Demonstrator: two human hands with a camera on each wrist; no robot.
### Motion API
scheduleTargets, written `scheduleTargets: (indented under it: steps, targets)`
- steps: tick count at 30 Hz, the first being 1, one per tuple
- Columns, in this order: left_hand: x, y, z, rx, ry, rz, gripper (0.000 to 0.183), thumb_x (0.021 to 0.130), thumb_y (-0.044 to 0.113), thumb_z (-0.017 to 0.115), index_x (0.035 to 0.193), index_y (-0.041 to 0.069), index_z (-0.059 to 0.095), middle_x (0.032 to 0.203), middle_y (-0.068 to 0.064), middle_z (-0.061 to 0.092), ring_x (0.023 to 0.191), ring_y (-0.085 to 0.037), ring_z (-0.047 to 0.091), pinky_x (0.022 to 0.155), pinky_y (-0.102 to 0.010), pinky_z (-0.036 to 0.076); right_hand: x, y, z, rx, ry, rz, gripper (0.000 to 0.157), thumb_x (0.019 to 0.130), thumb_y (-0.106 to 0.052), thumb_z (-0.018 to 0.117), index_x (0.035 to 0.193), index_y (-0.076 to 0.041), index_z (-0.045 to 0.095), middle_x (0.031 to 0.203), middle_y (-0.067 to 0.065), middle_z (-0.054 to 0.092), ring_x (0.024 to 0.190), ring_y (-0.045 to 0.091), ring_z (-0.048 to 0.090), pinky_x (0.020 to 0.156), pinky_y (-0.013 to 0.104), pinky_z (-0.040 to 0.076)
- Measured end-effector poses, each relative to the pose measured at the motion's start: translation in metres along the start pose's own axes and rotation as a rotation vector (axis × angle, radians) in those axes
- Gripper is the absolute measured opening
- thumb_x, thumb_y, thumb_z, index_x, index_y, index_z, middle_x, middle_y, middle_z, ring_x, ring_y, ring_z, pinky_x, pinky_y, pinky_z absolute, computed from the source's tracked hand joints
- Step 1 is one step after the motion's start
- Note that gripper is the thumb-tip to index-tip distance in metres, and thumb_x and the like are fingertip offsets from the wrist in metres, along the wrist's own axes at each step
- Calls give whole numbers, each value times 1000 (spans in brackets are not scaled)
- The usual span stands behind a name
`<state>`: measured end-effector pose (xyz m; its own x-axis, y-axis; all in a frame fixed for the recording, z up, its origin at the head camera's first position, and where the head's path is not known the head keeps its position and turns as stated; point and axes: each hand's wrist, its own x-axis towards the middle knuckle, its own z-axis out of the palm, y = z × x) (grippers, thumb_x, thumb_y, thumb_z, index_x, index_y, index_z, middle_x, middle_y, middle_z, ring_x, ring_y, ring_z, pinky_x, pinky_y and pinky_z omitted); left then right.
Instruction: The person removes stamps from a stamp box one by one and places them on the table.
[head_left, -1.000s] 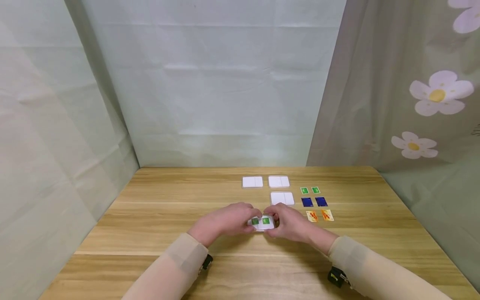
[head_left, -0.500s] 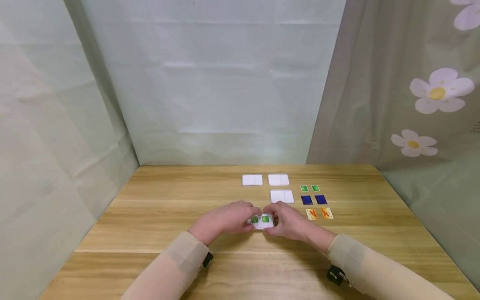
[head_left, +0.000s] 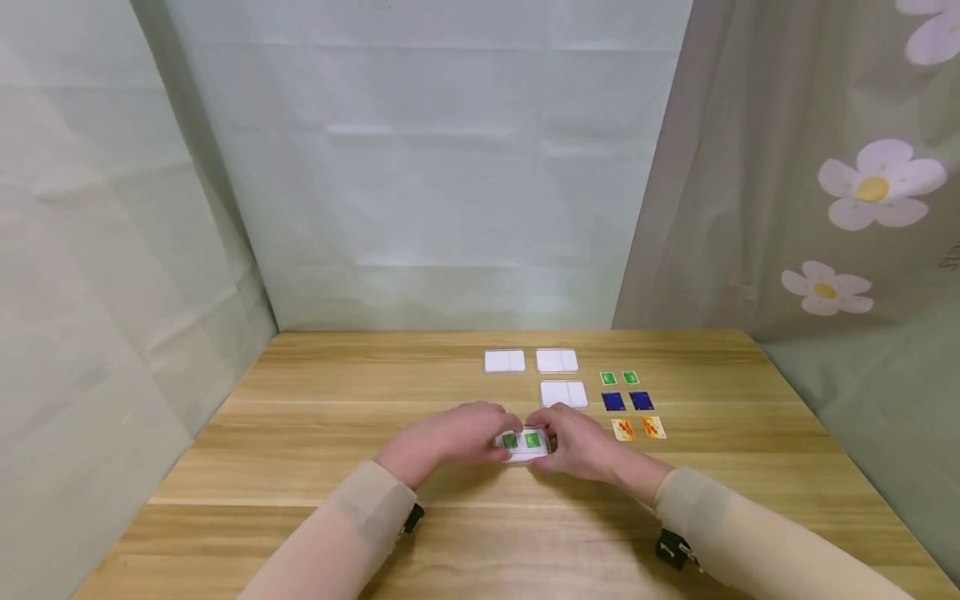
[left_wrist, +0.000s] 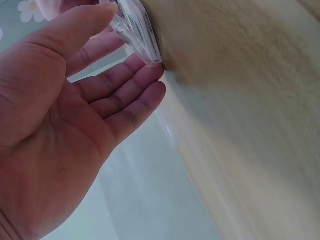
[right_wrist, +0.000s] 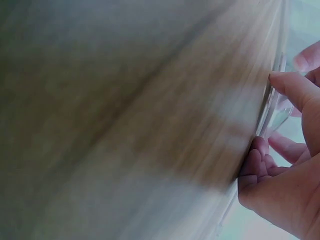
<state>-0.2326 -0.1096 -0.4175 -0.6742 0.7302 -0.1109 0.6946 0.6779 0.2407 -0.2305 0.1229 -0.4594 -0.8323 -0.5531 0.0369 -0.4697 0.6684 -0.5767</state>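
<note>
A small clear plastic case with a white inside and two green squares showing on it lies between both hands, close to the wooden table. My left hand pinches its left end, thumb on the near side and fingers on the far side. At the right end, my right hand grips it the same way. In the left wrist view, a transparent cover stands slightly apart from the white layer, by the left fingertips. The right wrist view catches the case edge-on at the right thumb.
Behind the hands lie three more white cases, one nearest and two farther back. To their right are paired small cards: green, dark blue and orange-patterned. Hanging cloth encloses the wooden table.
Both hands keep their places and grip on the case. A line and a wider white strip now show along its near edge. The other cases and cards stay put.
</note>
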Motion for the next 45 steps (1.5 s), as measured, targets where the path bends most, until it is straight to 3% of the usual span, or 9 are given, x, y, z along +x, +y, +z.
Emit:
scheduleTargets:
  steps: [11,20,26,31,37,45]
  targets:
    - [-3,-4,6,-89,31,12,40,99,13,84,136,6,74,124,-10,75,102,-15,65,95,-34,56,-4,5,0,36,-18,12,67,85,-22,99,141,-3,67,116,2,65,103,15,59,92,39,55]
    - [-10,-15,5,-109,74,9,46,99,14,82,142,6,69,127,-11,73,105,-17,66,95,-37,58,-5,5,-3,67,-16,31,80,85,-24,99,150,0,60,123,4,65,109,17,61,99,43,56]
    - [-15,-21,0,-109,99,-36,49,100,16,82,146,4,68,140,-14,70,126,-29,67,109,-48,55,-4,6,-4,44,-14,10,67,84,-24,100,139,-3,67,117,2,65,105,17,61,95,41,56]
    - [-17,-26,-1,-120,98,-87,52,101,19,82,148,7,66,146,-14,67,135,-31,63,115,-50,51,-4,6,-4,50,-9,3,60,85,-24,100,134,-5,70,116,2,66,103,17,61,93,40,55]
    - [-21,-38,-3,-107,139,-116,61,101,18,82,156,6,60,148,-17,65,136,-35,62,115,-53,50,-7,5,-3,46,-6,3,46,86,-25,99,124,-12,76,116,2,64,100,16,59,87,36,53]
    - [-30,-67,-2,-42,183,-134,65,100,15,83,157,0,56,148,-23,63,138,-41,60,118,-56,47,-7,2,-3,44,-14,19,46,88,-25,97,127,-12,76,120,3,64,101,17,58,88,38,52]
